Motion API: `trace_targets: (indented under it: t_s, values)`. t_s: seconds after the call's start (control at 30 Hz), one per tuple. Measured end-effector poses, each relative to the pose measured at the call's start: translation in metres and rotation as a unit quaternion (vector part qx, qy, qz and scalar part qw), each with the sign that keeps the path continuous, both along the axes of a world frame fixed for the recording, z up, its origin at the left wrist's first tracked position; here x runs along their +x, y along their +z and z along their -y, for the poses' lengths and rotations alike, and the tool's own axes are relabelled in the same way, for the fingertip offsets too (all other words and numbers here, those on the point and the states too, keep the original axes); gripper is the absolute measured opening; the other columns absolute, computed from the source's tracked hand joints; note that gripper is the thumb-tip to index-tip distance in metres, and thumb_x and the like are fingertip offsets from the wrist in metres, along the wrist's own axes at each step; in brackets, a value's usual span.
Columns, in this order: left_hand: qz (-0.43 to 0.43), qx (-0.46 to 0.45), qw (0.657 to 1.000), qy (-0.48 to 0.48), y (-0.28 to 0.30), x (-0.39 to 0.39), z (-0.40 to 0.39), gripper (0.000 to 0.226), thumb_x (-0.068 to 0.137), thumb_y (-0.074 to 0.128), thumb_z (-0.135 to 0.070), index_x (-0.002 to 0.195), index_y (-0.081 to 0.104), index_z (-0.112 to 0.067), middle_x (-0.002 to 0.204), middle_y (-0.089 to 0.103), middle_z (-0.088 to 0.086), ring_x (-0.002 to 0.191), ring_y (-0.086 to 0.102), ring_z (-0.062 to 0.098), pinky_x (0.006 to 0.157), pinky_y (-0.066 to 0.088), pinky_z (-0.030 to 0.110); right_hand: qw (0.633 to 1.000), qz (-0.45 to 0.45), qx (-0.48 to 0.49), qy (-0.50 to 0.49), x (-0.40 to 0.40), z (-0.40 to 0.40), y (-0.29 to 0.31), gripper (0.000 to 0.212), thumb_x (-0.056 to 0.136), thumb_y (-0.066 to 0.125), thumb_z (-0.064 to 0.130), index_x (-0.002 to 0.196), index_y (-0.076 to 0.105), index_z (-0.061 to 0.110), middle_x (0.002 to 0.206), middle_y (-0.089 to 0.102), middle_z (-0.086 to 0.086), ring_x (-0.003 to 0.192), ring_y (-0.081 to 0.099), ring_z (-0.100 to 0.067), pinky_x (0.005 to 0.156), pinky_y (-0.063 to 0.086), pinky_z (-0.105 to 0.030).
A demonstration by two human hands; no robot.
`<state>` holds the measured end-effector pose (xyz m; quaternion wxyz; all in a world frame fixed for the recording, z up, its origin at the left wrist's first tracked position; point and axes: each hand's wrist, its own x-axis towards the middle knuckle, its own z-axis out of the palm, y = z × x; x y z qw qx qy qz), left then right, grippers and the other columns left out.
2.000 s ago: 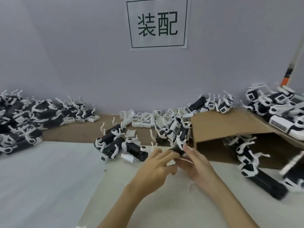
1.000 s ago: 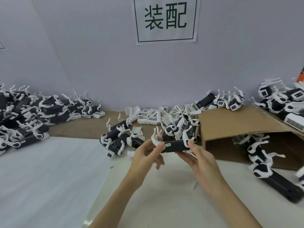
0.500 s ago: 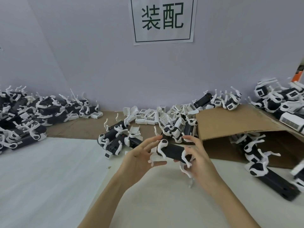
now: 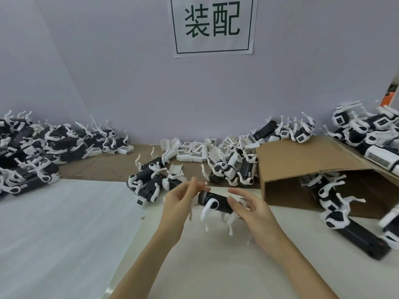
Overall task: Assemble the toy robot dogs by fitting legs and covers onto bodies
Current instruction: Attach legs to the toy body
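A toy robot dog (image 4: 216,204), black-bodied with white legs pointing down, hangs just above the white table (image 4: 64,223) in the middle. My right hand (image 4: 255,213) grips its right end, thumb on the near side and fingers over the top. At its left end, my left hand (image 4: 180,203) has relaxed, nearly straight fingers whose tips touch the body; they are blurred. Loose white covers (image 4: 194,155) lie in a heap at the back centre.
A big pile of dogs (image 4: 28,156) fills the left side. More dogs (image 4: 151,180) lie just behind my hands. An open cardboard box (image 4: 302,167) lies on its side at the right, with dogs inside, on top and in front (image 4: 354,225).
The dog has been turned over from legs up to legs down and brought lower and nearer. My left hand has loosened from a grip to a fingertip touch.
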<state>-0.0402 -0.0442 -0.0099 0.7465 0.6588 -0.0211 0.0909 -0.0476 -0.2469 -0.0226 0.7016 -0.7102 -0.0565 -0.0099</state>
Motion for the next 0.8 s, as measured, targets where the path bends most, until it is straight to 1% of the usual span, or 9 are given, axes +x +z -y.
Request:
trace_targets:
  t_s: [0.1,0.23,0.3,0.37,0.43,0.53,0.63,0.7,0.8]
  values:
    - [0.011,0.049,0.999,-0.020,0.003,-0.004,0.002,0.061,0.100,0.048,-0.075,0.095,0.081,-0.024,0.097,0.080,-0.002,0.089,0.076,0.019,0.076,0.058,0.025,0.996,0.014,0.006,-0.091,0.000,-0.006,0.001,0.033,0.076,0.086,0.049,0.105,0.074,0.040,0.099,0.076,0.006,0.088,0.073,-0.006,0.076,0.058,-0.022]
    - [0.066,0.200,0.977,-0.012,-0.007,-0.009,0.018,0.029,0.095,0.067,-0.058,0.093,0.074,-0.030,0.081,0.073,-0.008,0.068,0.067,0.015,0.065,0.057,0.029,0.991,0.064,-0.041,-0.109,-0.004,-0.011,0.002,0.043,0.072,0.087,0.054,0.108,0.068,0.039,0.093,0.069,0.010,0.081,0.071,-0.005,0.067,0.058,-0.020]
    - [0.031,0.146,0.989,-0.010,-0.004,-0.011,0.020,0.032,0.102,0.066,-0.050,0.096,0.075,-0.020,0.070,0.069,-0.006,0.059,0.062,0.019,0.058,0.052,0.026,0.995,0.057,-0.025,-0.074,-0.004,-0.012,0.005,0.049,0.074,0.074,0.068,0.111,0.070,0.038,0.094,0.071,0.012,0.074,0.068,-0.005,0.066,0.054,-0.016]
    - [-0.045,0.061,0.996,-0.037,-0.003,-0.012,0.021,0.048,0.105,0.059,-0.054,0.099,0.077,-0.010,0.066,0.066,0.004,0.057,0.060,0.023,0.053,0.047,0.023,0.989,-0.019,0.147,0.026,-0.003,-0.012,0.007,0.064,0.087,0.052,0.072,0.121,0.073,0.023,0.112,0.076,-0.003,0.092,0.071,-0.017,0.085,0.053,-0.029]
    - [-0.105,-0.037,0.990,-0.084,-0.002,-0.013,0.023,0.060,0.104,0.055,-0.058,0.098,0.079,-0.003,0.073,0.068,0.015,0.060,0.061,0.028,0.054,0.050,0.027,0.960,-0.055,0.255,0.102,-0.004,-0.010,0.008,0.064,0.101,0.038,0.061,0.126,0.073,0.013,0.125,0.072,-0.016,0.108,0.069,-0.027,0.094,0.050,-0.041]
    - [-0.127,-0.106,0.974,-0.158,-0.002,-0.013,0.023,0.066,0.104,0.048,-0.063,0.111,0.080,-0.006,0.102,0.076,0.021,0.081,0.072,0.040,0.071,0.062,0.039,0.984,0.002,0.127,0.127,-0.004,-0.012,0.004,0.032,0.095,0.060,0.038,0.115,0.077,0.021,0.112,0.075,-0.008,0.097,0.070,-0.017,0.080,0.055,-0.025]
    - [-0.113,-0.040,0.979,-0.163,-0.003,-0.012,0.024,0.066,0.102,0.041,-0.071,0.125,0.078,-0.022,0.114,0.078,0.018,0.103,0.075,0.045,0.081,0.065,0.048,0.991,0.063,-0.107,0.059,-0.006,-0.021,-0.005,0.016,0.098,0.069,0.035,0.112,0.068,0.041,0.098,0.075,0.021,0.098,0.069,0.007,0.073,0.052,-0.008]
    - [-0.085,0.038,0.990,-0.105,-0.007,-0.011,0.024,0.062,0.102,0.038,-0.073,0.125,0.076,-0.030,0.111,0.080,0.010,0.103,0.076,0.038,0.083,0.065,0.051,0.983,0.082,-0.165,0.001,-0.008,-0.026,-0.008,0.022,0.098,0.069,0.035,0.111,0.057,0.049,0.094,0.069,0.034,0.097,0.062,0.022,0.071,0.045,0.001]
    - [-0.051,0.080,0.995,-0.034,-0.007,-0.004,0.018,0.072,0.105,0.023,-0.071,0.116,0.077,-0.025,0.102,0.081,0.005,0.095,0.075,0.024,0.084,0.061,0.042,0.976,0.126,-0.178,-0.007,-0.008,-0.025,-0.013,0.034,0.098,0.071,0.025,0.120,0.053,0.044,0.099,0.066,0.043,0.103,0.060,0.020,0.077,0.048,-0.004]
